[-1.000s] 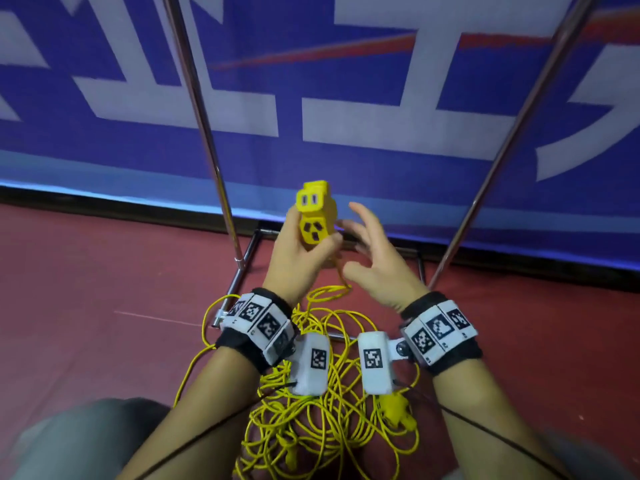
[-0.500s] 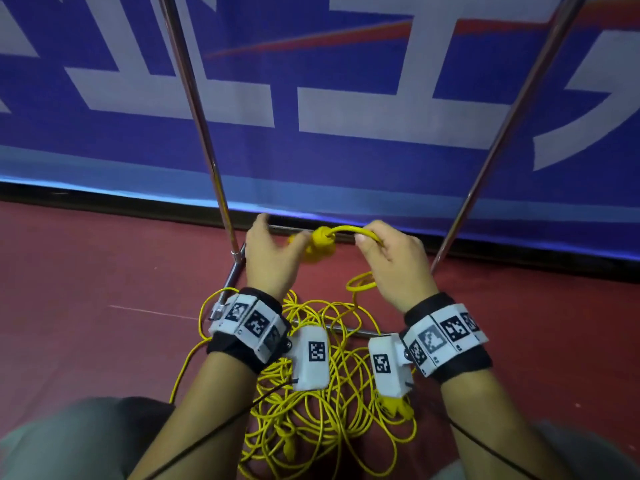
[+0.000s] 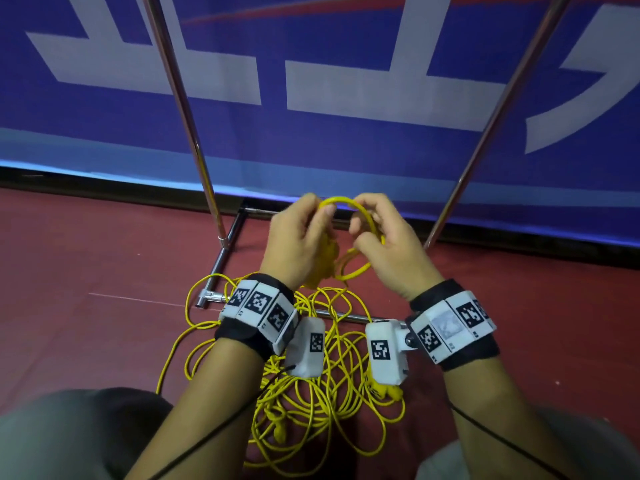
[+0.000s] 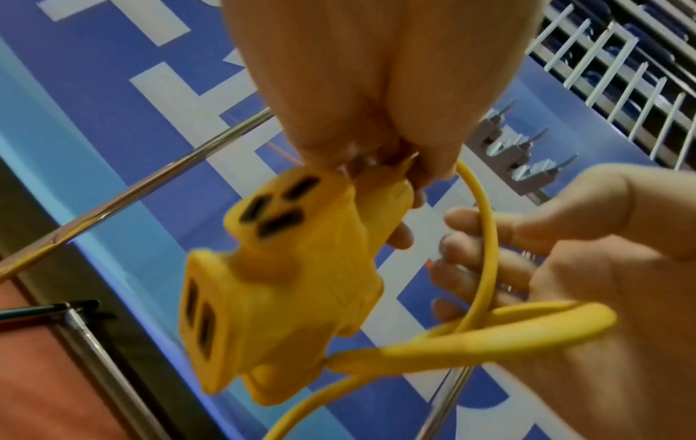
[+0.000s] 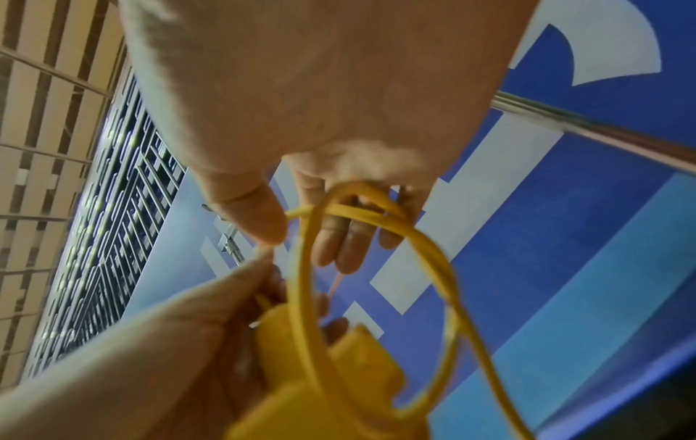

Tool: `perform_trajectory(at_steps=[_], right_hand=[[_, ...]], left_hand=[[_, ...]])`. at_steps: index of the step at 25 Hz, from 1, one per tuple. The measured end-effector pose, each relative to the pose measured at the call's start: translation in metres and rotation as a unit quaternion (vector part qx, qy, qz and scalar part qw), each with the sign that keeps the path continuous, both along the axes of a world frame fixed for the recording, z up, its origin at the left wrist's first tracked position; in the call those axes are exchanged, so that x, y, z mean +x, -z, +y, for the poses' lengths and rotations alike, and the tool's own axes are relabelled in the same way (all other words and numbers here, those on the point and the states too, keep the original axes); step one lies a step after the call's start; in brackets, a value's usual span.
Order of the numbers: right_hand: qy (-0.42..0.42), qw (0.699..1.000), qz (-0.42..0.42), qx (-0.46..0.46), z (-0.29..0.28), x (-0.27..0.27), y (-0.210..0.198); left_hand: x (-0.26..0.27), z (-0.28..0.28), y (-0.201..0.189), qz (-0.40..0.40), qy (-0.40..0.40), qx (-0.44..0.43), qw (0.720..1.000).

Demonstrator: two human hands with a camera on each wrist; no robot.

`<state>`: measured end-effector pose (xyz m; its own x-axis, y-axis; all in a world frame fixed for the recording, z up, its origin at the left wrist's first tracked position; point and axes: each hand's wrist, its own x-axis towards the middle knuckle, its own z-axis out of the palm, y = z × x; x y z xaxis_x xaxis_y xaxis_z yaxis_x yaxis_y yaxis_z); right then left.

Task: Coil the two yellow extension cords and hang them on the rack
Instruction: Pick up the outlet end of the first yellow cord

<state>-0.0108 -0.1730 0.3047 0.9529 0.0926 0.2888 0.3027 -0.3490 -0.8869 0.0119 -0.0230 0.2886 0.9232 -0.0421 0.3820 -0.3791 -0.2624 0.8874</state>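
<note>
My left hand (image 3: 299,233) grips the neck of a yellow multi-outlet socket block (image 4: 286,282), which hangs below the fingers with its slots facing out. From it a yellow cord (image 3: 349,204) arcs over to my right hand (image 3: 379,237), whose fingers curl round a small loop of that cord (image 5: 376,256). The socket block (image 3: 323,265) shows only partly between the hands in the head view. Below my wrists a tangled heap of yellow extension cord (image 3: 311,403) lies on the red floor, with yellow plugs (image 3: 382,389) in it.
The chrome rack's two uprights (image 3: 187,116) (image 3: 485,133) rise on either side of my hands, and its base bars (image 3: 221,268) lie on the red floor under the heap. A blue banner (image 3: 346,143) stands close behind. My knees (image 3: 69,434) fill the lower corners.
The socket block, held upright a second ago, has swung down below my left hand. My right hand, then open, has taken the cord and bent it into a loop. Both hands came closer together.
</note>
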Motion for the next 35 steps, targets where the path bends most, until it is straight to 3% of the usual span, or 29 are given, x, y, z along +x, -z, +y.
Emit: perform_trajectory(at_steps=[4,7,10,15,18,20,22,24,26,29,31,33,35], right_hand=[[-0.019,0.998,-0.006,-0.067,-0.008,0.003,0.004],[0.009,0.998,-0.003,-0.058,-0.010,0.006,0.008],[0.059,0.998,-0.024,-0.029,-0.008,0.009,0.010],[0.100,0.994,-0.046,0.002,0.003,0.010,0.009],[0.049,0.998,0.016,0.027,0.008,0.009,0.009],[-0.014,0.999,0.048,-0.017,0.002,0.009,0.009],[-0.022,0.997,0.033,-0.072,-0.002,0.007,0.007],[0.011,0.998,-0.008,-0.060,-0.001,0.004,0.004],[0.039,0.998,-0.043,-0.032,0.002,0.003,0.000],[0.063,0.996,-0.067,0.022,0.000,0.004,-0.005],[0.078,0.995,-0.067,0.008,-0.001,0.003,-0.003],[0.099,0.994,-0.046,0.006,-0.002,0.002,0.004],[0.087,0.995,-0.018,0.043,-0.003,0.003,0.006]], left_hand=[[-0.002,0.010,-0.019,-0.022,-0.029,-0.080,0.996],[0.001,0.022,-0.015,0.024,-0.009,-0.093,0.995],[0.007,0.030,-0.010,0.083,0.068,-0.043,0.993],[-0.003,0.021,-0.009,0.097,0.155,0.055,0.982],[-0.004,0.020,-0.011,0.086,0.133,0.047,0.986],[-0.004,0.024,-0.014,0.090,0.115,0.010,0.989],[-0.003,0.024,-0.016,0.091,0.116,-0.013,0.989],[-0.002,0.023,-0.011,0.080,0.124,-0.020,0.989],[0.002,0.025,0.004,0.083,0.123,0.022,0.989],[0.005,0.029,0.032,0.162,0.085,0.131,0.974],[0.006,0.029,0.043,0.174,0.061,0.161,0.970],[0.005,0.027,0.042,0.177,0.044,0.117,0.976],[0.004,0.026,0.032,0.198,0.017,0.006,0.980]])
